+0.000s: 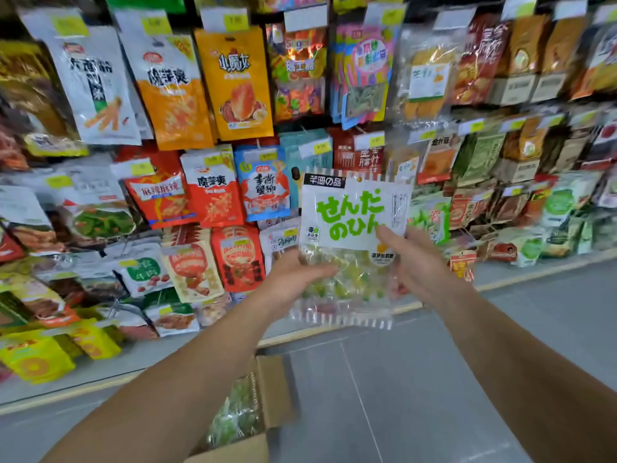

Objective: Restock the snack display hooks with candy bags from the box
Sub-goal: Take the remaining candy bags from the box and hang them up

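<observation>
One candy bag (354,242), white with green lettering and a clear lower half, held upright at centre frame before the snack display (213,128). Two hands on it: left hand (293,279) gripping the lower left edge with fingers curled behind, right hand (410,262) pinching the right side, thumb across the front. One open cardboard box (267,396) at bottom centre on the grey floor (434,379), more green candy bags inside, too blurred to count. Hanging packets in several rows across the upper frame.

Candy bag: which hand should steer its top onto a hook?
Probably right. The right hand pinches the candy bag higher, near its label; the left hand grips its lower edge.
</observation>
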Motion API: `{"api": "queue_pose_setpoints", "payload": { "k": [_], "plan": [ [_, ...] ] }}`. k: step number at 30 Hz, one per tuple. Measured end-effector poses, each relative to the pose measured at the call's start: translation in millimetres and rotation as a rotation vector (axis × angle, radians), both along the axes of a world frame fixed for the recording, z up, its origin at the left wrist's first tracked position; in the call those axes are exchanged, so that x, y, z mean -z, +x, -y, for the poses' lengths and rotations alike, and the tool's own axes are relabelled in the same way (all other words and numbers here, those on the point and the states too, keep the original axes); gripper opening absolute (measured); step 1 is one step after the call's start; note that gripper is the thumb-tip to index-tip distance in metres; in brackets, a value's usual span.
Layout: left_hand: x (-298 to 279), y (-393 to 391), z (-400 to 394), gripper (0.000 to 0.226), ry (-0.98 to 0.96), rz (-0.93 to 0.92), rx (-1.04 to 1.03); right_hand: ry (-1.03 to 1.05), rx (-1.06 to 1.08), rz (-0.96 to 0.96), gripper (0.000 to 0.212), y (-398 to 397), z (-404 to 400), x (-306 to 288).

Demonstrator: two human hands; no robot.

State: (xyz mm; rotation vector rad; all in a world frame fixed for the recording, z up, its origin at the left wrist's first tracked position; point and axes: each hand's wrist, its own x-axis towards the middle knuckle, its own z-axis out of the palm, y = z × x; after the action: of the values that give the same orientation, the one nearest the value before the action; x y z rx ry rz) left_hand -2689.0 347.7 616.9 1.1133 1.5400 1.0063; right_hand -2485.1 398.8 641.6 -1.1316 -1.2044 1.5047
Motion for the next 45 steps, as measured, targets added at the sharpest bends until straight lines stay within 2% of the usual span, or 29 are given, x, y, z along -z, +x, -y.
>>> {"api": "queue_pose_setpoints", "payload": {
  "k": [2,4,7,9,11,13,15,16,18,19,22,23,24,26,27,28,30,31,32,34,36,37,39,41,43,45],
  "plan": [
    [-23.3,26.5,-23.8,0.09,0.032,0.075,-0.006,0.055,0.012,0.064,0.004,21.6,-17.2,-15.2],
    [-47.8,49.0,-52.5,0.085,0.055,0.152,-0.006,0.083,0.029,0.132,0.011,40.5,-48.7,-23.5],
    [-76.0,69.6,-104.0,0.085,0.07,0.195,-0.002,0.13,0.041,0.211,0.063,59.4,-96.9,-49.2],
    [-94.7,78.0,-139.6,0.059,0.112,0.193,-0.005,0.161,0.045,0.212,0.077,71.5,-135.5,-66.3],
    [-116.9,89.8,-183.8,0.057,0.178,0.206,-0.008,0.205,0.044,0.198,0.069,83.3,-174.5,-92.4],
    [-141.9,98.4,-219.8,0.079,0.246,0.192,-0.031,0.272,0.08,0.194,0.06,90.5,-209.1,-119.7],
    [-165.1,105.8,-254.7,0.084,0.286,0.191,-0.024,0.307,0.076,0.167,0.05,97.9,-240.4,-143.5],
    [-175.2,108.4,-267.2,0.084,0.309,0.193,-0.028,0.322,0.076,0.159,0.052,102.3,-255.0,-151.0],
    [-194.0,115.5,-291.0,0.105,0.348,0.188,-0.012,0.334,0.066,0.142,0.076,109.0,-279.8,-168.2],
    [-201.7,118.3,-305.0,0.104,0.363,0.189,-0.01,0.344,0.055,0.128,0.078,111.1,-289.5,-177.8],
    [-229.6,129.0,-336.4,0.07,0.384,0.217,0.002,0.349,0.045,0.065,0.034,119.2,-320.6,-205.3],
    [-238.4,131.9,-344.8,0.073,0.388,0.219,0.008,0.335,0.059,0.061,0.034,120.3,-329.3,-214.1],
    [-245.1,133.6,-353.1,0.085,0.397,0.224,0.008,0.318,0.057,0.062,0.05,121.5,-341.7,-219.3],
    [-262.2,136.5,-376.8,0.102,0.424,0.232,-0.012,0.348,0.044,0.063,0.103,124.4,-372.7,-234.5],
    [-271.1,139.0,-385.5,0.1,0.444,0.219,-0.03,0.35,0.042,0.054,0.107,125.4,-386.6,-242.7],
    [-281.2,140.9,-399.7,0.089,0.471,0.205,-0.037,0.357,0.034,0.046,0.089,126.4,-400.7,-254.0],
    [-298.3,146.9,-417.9,0.045,0.537,0.194,-0.02,0.392,0.032,0.043,0.035,129.3,-412.4,-275.2],
    [-304.6,150.0,-426.9,0.026,0.573,0.181,-0.054,0.414,0.037,0.065,0.024,132.1,-424.2,-282.3],
    [-311.9,155.2,-437.5,0.018,0.607,0.175,-0.085,0.451,0.026,0.085,0.021,135.7,-438.5,-290.0],
    [-322.7,161.9,-453.9,0.021,0.664,0.194,-0.133,0.522,0.004,0.132,0.025,139.6,-457.3,-301.5],
    [-331.9,166.5,-472.7,0.058,0.695,0.187,-0.205,0.574,-0.022,0.205,0.034,144.3,-475.3,-310.6],
    [-336.7,168.3,-480.4,0.065,0.707,0.172,-0.228,0.6,-0.032,0.245,0.044,147.0,-485.4,-314.5],
    [-342.5,173.2,-502.7,0.038,0.755,0.124,-0.262,0.695,-0.052,0.309,0.071,153.3,-504.5,-322.2],
    [-347.3,176.4,-514.4,0.027,0.781,0.056,-0.295,0.849,-0.024,0.367,0.089,155.8,-522.1,-329.4],
    [-351.7,181.2,-522.9,0.022,0.801,-0.013,-0.322,1.025,0.058,0.446,0.09,160.9,-537.3,-343.2],
    [-358.9,187.9,-527.5,0.005,0.829,-0.058,-0.366,1.176,0.133,0.558,0.085,169.2,-552.0,-362.9]
  ]
}}
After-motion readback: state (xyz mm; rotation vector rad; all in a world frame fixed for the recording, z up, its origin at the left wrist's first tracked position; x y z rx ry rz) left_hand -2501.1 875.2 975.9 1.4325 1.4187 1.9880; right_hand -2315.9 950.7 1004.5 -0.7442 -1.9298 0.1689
